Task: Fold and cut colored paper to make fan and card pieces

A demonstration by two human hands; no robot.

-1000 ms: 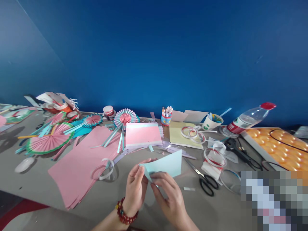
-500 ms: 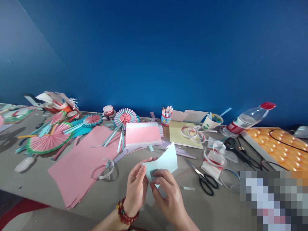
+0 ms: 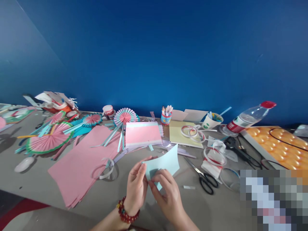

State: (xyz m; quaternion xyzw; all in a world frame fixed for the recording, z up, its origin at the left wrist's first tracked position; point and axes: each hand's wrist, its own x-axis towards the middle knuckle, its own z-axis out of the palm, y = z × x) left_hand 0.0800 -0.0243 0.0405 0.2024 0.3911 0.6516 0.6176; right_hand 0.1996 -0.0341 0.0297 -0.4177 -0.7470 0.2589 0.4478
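Note:
A pale blue sheet of paper (image 3: 166,162) is held up over the table between both of my hands. My left hand (image 3: 137,183) grips its left edge, with the thumb in front and the fingers behind. Against its lower part, the fingertips of my right hand (image 3: 167,192) are pinched close to my left fingers. The sheet bends, and its lower corner is partly hidden by my right fingers. Black-handled scissors (image 3: 205,181) lie to the right, blades toward the back. Behind the sheet lies a pink panel with pale blue and lilac edges (image 3: 143,134).
Pink sheets (image 3: 81,163) are stacked at left, a tape roll (image 3: 108,170) on them. Pleated paper fans (image 3: 51,138) lie farther left. Rolls of tape (image 3: 215,157), a glue gun (image 3: 240,152) and a tilted plastic bottle (image 3: 250,118) are at right. A pen cup (image 3: 166,117) stands by the wall.
The blue sheet has tilted slightly, its right end shifting a little to the right and down. My right fingers have moved slightly left along its lower edge.

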